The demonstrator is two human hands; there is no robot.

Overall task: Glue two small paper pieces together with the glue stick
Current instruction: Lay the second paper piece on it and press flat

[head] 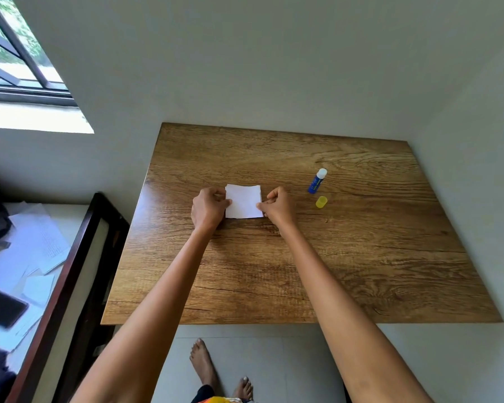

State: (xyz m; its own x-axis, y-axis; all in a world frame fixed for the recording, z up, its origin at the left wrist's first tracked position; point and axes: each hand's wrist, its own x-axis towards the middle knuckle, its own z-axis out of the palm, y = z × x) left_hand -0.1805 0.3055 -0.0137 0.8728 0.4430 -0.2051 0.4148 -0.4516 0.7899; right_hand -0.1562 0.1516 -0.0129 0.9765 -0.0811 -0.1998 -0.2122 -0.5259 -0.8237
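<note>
Wood-grain brown tabletop (361,257) fills the middle of the view, set into a corner of pale grey walls, with one dark-framed window (21,62) at upper left. Left of the table, a dark wooden frame (79,257) borders a white surface strewn with loose white sheets (38,242) and one black flat phone-like slab (2,306). Two bare feet (204,365) show on the grey floor below the near table edge.

Both forearms reach out over the table. The left hand (208,209) and the right hand (278,206) have curled fingers and pinch the left and right edges of the white, roughly square paper piece (243,201), which lies about flat at the table's centre. Only one white square can be counted; whether a second piece lies under it cannot be told.

One blue glue stick with a white exposed tip (317,181) lies to the right of the paper, well apart from the right hand; its long axis runs diagonally, white tip pointing away and to the right, blue base toward the person. One small yellow translucent cap (321,201) sits just beside the stick's base, off the stick.
</note>
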